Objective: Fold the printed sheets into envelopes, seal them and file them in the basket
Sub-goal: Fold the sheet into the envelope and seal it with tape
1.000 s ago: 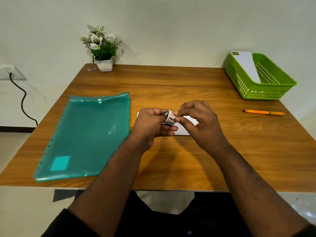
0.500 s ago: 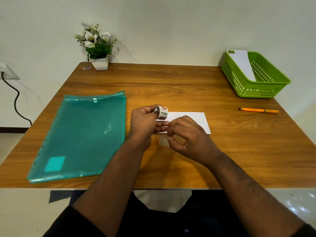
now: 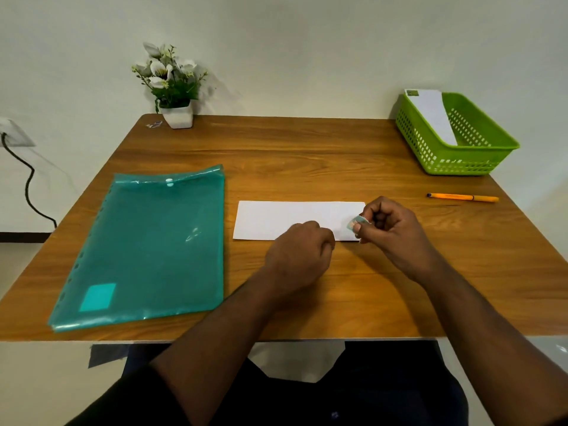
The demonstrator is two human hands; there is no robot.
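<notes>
Half a second before, the left hand [image 3: 299,250] had held a small roll of patterned tape up over the white folded paper envelope [image 3: 285,219] while the right hand [image 3: 390,229] pulled at it lower down; by this moment the roll was out of sight and the left hand had dropped to the envelope's near edge, fingers curled into a fist, whether around the roll could not be told. The right hand had moved to the envelope's right end, thumb and fingertips pinched on a small greenish piece of tape [image 3: 356,223]. Sealing seemed to be the step in hand. The next move would call for laying that piece across the flap edge and pressing it flat, the other hand steadying the paper. On the wooden table [image 3: 307,155] the green perforated plastic basket [image 3: 479,161], well apart at the far right corner, already held one white envelope [image 3: 433,115].
</notes>
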